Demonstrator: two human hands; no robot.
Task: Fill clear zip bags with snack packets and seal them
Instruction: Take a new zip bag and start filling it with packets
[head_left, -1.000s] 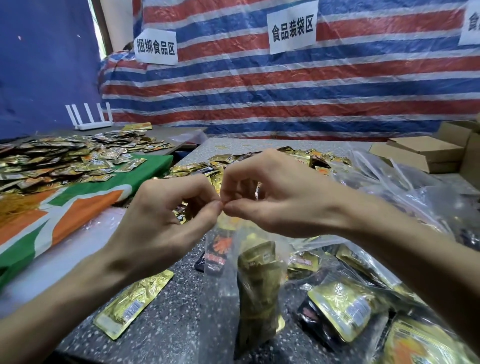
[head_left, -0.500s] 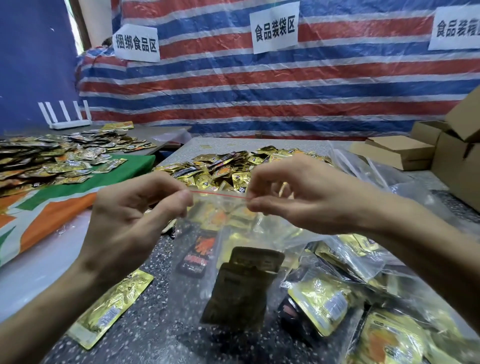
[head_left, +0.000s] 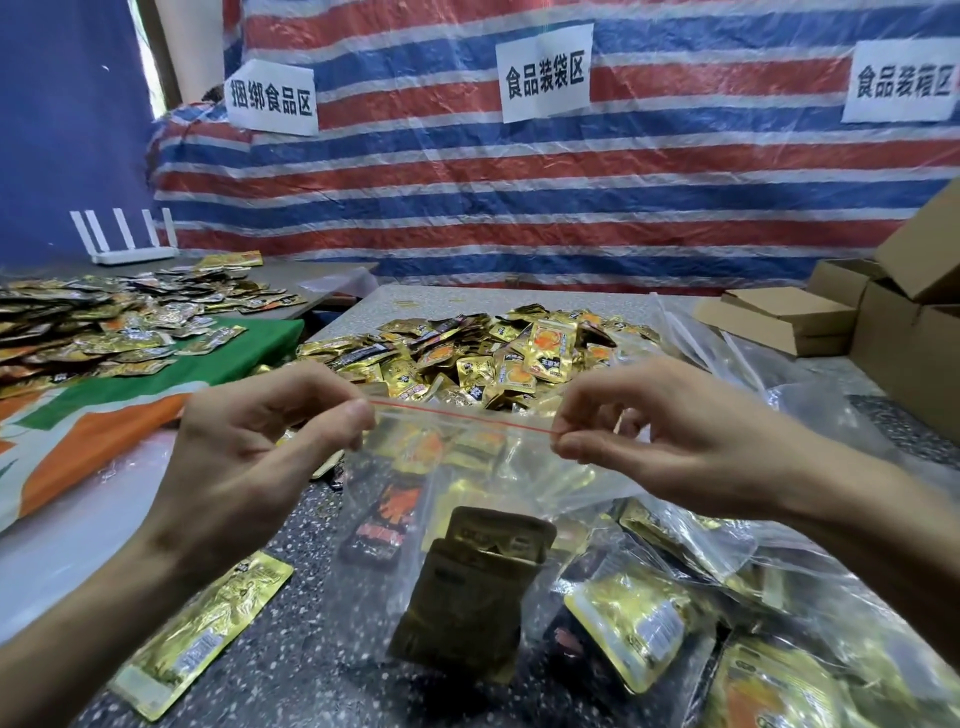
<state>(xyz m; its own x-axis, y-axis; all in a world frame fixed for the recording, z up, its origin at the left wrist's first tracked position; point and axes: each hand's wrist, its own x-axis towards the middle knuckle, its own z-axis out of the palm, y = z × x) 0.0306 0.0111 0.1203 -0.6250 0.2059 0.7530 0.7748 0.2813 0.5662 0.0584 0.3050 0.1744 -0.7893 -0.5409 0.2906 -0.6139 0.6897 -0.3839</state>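
The left hand (head_left: 244, 457) and right hand (head_left: 675, 441) pinched the red seal strip (head_left: 462, 414) at opposite ends of the clear plastic zip bag (head_left: 498, 467); uneven pressure could leave its middle unsealed.

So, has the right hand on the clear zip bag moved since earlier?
Yes: right hand slid rightward along the red seal, away from the lone gold packet.

Zip bag (head_left: 519, 467) was clear, seal line (head_left: 462, 413) red; snack packets (head_left: 493, 358) gold; tarp (head_left: 519, 182) red-blue-white striped; table (head_left: 311, 649) dark, speckled.
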